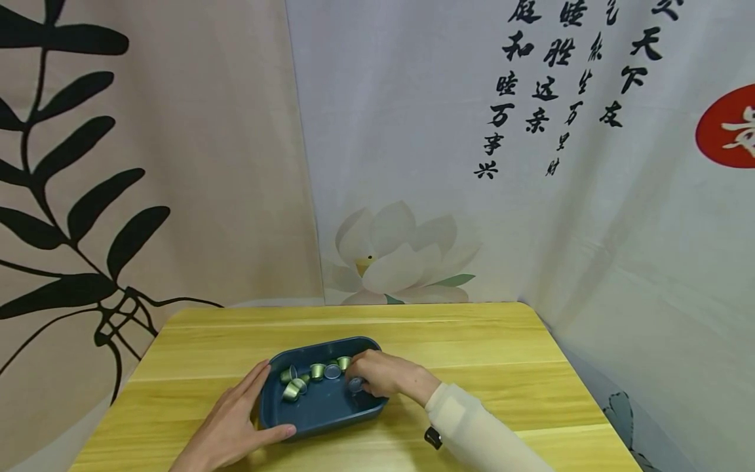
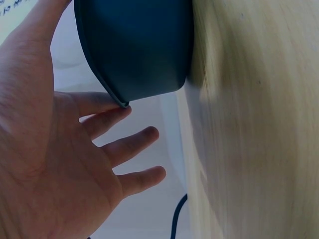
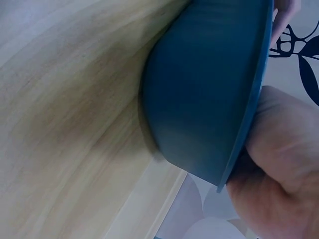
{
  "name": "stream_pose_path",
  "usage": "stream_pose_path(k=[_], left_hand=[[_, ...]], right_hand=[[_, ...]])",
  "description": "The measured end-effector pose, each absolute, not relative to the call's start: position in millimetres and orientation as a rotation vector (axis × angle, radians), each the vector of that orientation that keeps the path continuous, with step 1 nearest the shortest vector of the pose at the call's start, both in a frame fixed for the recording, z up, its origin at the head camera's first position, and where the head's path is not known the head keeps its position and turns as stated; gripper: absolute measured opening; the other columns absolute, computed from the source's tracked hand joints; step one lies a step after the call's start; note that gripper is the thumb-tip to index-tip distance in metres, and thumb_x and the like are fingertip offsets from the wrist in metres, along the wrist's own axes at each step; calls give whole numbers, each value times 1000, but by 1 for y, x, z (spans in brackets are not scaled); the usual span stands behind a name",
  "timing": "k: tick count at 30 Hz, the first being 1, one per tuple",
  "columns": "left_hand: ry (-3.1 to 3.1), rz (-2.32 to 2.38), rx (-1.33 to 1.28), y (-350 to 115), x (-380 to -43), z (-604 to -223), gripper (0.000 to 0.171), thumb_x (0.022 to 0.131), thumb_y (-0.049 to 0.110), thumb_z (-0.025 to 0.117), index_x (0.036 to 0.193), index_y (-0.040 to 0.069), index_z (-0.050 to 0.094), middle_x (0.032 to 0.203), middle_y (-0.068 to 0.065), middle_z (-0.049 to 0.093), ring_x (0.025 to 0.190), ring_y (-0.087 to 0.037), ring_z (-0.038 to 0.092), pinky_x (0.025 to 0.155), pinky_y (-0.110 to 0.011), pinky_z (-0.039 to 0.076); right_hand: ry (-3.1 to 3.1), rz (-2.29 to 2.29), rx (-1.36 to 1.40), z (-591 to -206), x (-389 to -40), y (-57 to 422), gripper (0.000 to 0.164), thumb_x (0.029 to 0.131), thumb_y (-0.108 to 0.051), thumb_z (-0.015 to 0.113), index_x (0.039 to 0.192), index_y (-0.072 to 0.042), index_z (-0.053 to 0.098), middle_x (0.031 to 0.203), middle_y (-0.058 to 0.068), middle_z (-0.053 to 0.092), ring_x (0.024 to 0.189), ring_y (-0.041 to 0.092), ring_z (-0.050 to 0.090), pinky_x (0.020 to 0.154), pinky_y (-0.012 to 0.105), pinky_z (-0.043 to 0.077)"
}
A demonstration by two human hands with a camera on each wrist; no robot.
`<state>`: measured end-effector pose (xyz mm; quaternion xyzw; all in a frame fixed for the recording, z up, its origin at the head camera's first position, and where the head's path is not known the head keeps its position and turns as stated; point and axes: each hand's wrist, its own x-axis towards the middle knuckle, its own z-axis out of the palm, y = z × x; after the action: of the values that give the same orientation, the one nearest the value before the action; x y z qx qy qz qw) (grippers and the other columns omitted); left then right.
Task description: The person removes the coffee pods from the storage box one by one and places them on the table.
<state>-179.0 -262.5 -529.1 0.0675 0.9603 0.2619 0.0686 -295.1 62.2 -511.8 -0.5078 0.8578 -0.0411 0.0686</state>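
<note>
A dark blue tray (image 1: 321,423) with rounded corners stands on the wooden table, several small green coffee capsules with clear or silvery lids lying inside. My left hand (image 1: 232,416) spans the tray's left end, thumb along the front side and fingertips at the rim. In the left wrist view those fingers (image 2: 132,149) are straight and spread, with one or two touching the rim corner. Over the right end reaches my right hand (image 1: 380,373), its curled fingers pinching a coffee capsule (image 1: 356,385). From the right wrist, the tray wall hides the fingertips and the capsule.
The wooden table (image 1: 472,341) extends around the tray, its back edge near a hanging cloth (image 1: 407,164) printed with a lotus and writing. On the left, another cloth (image 1: 224,164) carries dark leaves. A black wristband piece (image 1: 433,438) shows under the right sleeve (image 1: 472,419).
</note>
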Motion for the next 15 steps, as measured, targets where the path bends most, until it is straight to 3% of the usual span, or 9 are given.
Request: stream_pose_path(k=[11, 15], left_hand=[[2893, 786, 201, -262, -178, -529, 136, 85, 80, 84, 180, 5, 24, 186, -28, 25, 155, -65, 47, 115, -84, 47], [2895, 783, 201, -261, -178, -529, 136, 85, 81, 84, 180, 4, 24, 186, -28, 25, 156, -64, 46, 116, -84, 46]], right_hand=[[2594, -135, -1549, -512, -292, 63, 31, 105, -2, 76, 130, -18, 85, 130, -5, 83, 124, 7, 77, 104, 17, 63], [2594, -226, -1497, -510, -292, 65, 30, 107, -3, 73, 131, -18, 85, 130, -3, 82, 117, 6, 76, 97, 14, 61]])
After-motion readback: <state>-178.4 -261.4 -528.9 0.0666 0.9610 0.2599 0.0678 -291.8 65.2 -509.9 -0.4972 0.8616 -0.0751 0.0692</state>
